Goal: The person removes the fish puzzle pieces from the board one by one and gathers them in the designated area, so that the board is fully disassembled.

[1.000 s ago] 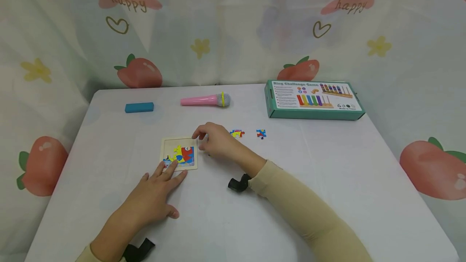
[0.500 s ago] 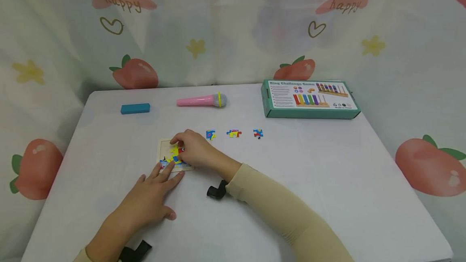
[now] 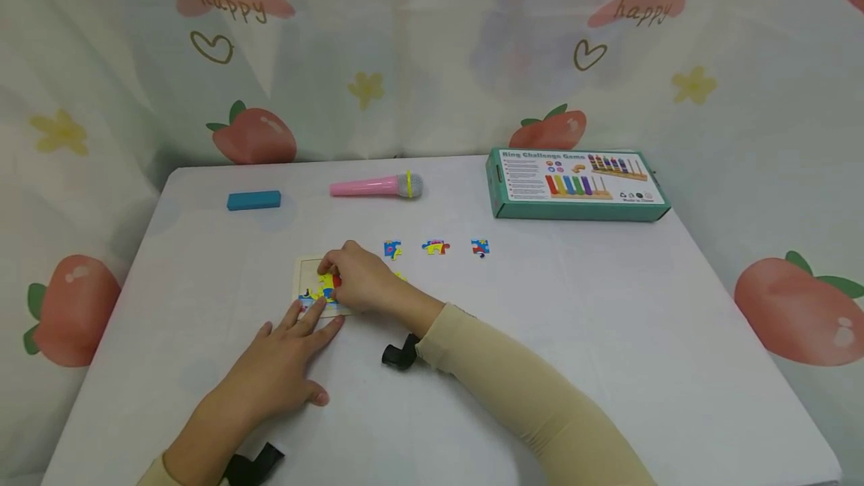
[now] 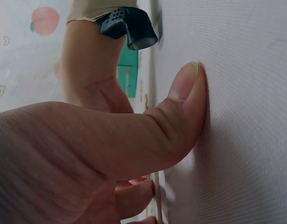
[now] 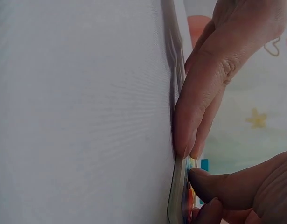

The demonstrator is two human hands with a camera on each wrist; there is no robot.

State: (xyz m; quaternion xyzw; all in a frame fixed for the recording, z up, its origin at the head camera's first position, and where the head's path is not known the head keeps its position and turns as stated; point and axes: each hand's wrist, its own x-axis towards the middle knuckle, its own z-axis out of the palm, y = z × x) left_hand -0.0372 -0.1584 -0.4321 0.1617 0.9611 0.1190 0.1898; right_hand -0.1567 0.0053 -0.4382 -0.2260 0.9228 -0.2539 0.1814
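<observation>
A small square wooden puzzle board (image 3: 306, 267) lies left of centre on the table, with yellow, red and blue pieces in it. My left hand (image 3: 280, 366) rests at its near edge, fingers spread and straight, fingertips on the frame. Over the board's right side, my right hand (image 3: 364, 280) has its thumb and fingers curled down, pinching a red and yellow puzzle piece (image 3: 335, 281) in the frame. The hand hides much of that piece and the board's right part. In the right wrist view, the right thumb (image 5: 222, 186) touches the coloured pieces.
Behind the right hand lie loose puzzle pieces: one blue and yellow (image 3: 392, 249), one yellow and red (image 3: 436, 247), one blue and red (image 3: 480, 247). A yellow bit (image 3: 401, 276) shows beside the wrist. Farther back are a blue block (image 3: 253, 200), a pink microphone (image 3: 375, 185) and a green game box (image 3: 578, 184).
My right hand has moved left from beside the board to over its right side, uncovering the blue and yellow piece behind it. Over the last half second it barely moves. My left hand stays put.
</observation>
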